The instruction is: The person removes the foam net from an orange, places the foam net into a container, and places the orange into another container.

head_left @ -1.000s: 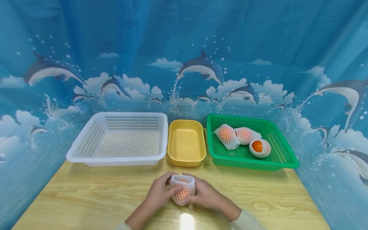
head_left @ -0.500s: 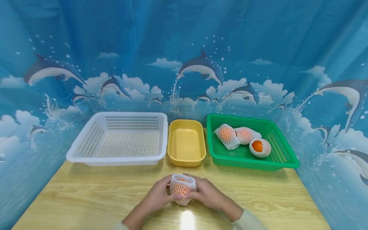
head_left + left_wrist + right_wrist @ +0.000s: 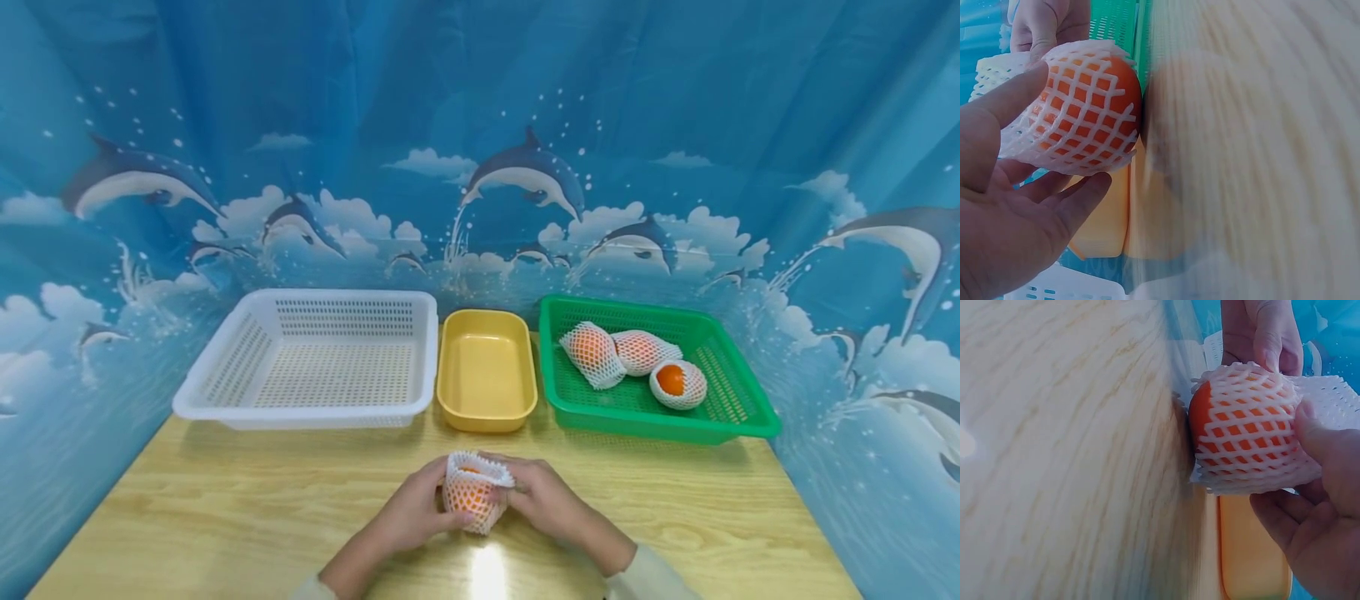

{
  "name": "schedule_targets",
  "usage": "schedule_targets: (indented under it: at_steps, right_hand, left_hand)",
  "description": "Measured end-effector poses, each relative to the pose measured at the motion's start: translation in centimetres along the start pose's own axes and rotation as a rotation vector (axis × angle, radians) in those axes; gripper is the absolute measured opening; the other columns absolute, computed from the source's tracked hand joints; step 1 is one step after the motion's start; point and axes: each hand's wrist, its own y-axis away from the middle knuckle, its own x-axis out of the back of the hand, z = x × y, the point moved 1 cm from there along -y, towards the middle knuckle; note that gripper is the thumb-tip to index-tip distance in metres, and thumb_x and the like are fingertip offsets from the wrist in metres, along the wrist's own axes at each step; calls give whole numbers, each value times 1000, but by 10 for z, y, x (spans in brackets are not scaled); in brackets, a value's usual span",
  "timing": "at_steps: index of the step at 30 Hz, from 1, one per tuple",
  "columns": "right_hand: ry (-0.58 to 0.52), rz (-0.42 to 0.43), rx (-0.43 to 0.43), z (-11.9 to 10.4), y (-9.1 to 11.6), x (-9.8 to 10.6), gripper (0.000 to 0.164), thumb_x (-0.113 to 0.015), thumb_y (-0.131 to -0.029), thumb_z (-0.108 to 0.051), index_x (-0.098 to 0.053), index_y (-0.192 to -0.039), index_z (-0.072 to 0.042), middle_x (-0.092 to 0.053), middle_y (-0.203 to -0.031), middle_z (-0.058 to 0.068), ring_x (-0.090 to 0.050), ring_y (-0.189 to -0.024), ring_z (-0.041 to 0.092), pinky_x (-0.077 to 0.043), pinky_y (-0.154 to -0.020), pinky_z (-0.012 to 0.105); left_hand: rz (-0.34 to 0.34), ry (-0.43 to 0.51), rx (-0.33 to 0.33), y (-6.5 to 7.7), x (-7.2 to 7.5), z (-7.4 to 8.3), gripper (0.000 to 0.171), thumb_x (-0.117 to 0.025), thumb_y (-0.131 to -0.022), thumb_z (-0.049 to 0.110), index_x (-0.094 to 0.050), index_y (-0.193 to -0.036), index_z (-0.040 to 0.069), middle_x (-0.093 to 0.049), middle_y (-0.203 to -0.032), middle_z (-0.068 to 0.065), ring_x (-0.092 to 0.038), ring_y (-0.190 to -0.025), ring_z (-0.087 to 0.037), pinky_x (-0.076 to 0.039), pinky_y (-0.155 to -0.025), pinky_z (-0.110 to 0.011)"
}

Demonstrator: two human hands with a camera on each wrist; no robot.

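Two hands hold one orange fruit (image 3: 471, 497) in a white net (image 3: 1079, 112). It is low over the bench (image 3: 247, 508), in front of the yellow tray (image 3: 487, 379). I cannot tell if the fruit touches the wood or is just above it. The left hand (image 3: 422, 505) has its thumb on one side and its fingers on the other, so its grip is around the netted fruit. The right hand (image 3: 542, 498) has its grip on it too, and its thumb presses near the net's top edge.

The net's mouth points up, and a bit of fruit peeks out inside. Down low, the fruit pokes out bare, past the net.

That bare end is the worry. If both hands pull only on the net, the fruit could slide out the bottom and roll away on the smooth wood. If one hand lets go too soon, the fruit could tip over. The net looks thin, so a hard tug might rip it. A hard squeeze might bruise the fruit.

The green basket (image 3: 660, 427), with more netted fruits (image 3: 592, 354) in it, and the white basket (image 3: 300, 412) stand well apart from the hands.
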Motion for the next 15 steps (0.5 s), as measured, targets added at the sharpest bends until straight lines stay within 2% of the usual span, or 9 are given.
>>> schedule_targets:
  at_steps: [3,8,10,15]
  right_hand:
    - [-27,-16,-31,1,0,-1,53,-64,-91,-36,-55,-136,-8,-52,-141,6,-51,-128,24,-40,-108,43]
    - [-71,-55,-151,0,1,-4,91,-73,-82,-45,-30,-150,-3,-40,-151,10,-40,-136,30,-30,-112,53]
    - [-75,-64,-186,-1,1,-6,102,-77,-77,-47,-25,-152,-3,-39,-151,10,-40,-136,30,-29,-112,54]
    - [-68,-80,-200,-1,1,-11,109,-80,-72,-48,-23,-153,-4,-42,-149,7,-43,-133,25,-30,-113,50]
  left_hand:
    - [10,-5,-4,0,1,0,65,-81,-76,28,-55,-132,7,-57,-132,-12,-57,-118,-29,-48,-100,-46]
    - [33,-4,-1,1,1,1,62,-82,-75,27,-59,-129,5,-59,-130,-13,-59,-114,-28,-52,-94,-35]
    - [46,1,4,1,1,2,60,-82,-75,25,-60,-126,3,-59,-129,-14,-59,-114,-29,-53,-93,-33]
    - [111,18,9,1,2,5,50,-82,-74,19,-66,-118,4,-62,-125,-15,-59,-114,-31,-53,-93,-34]
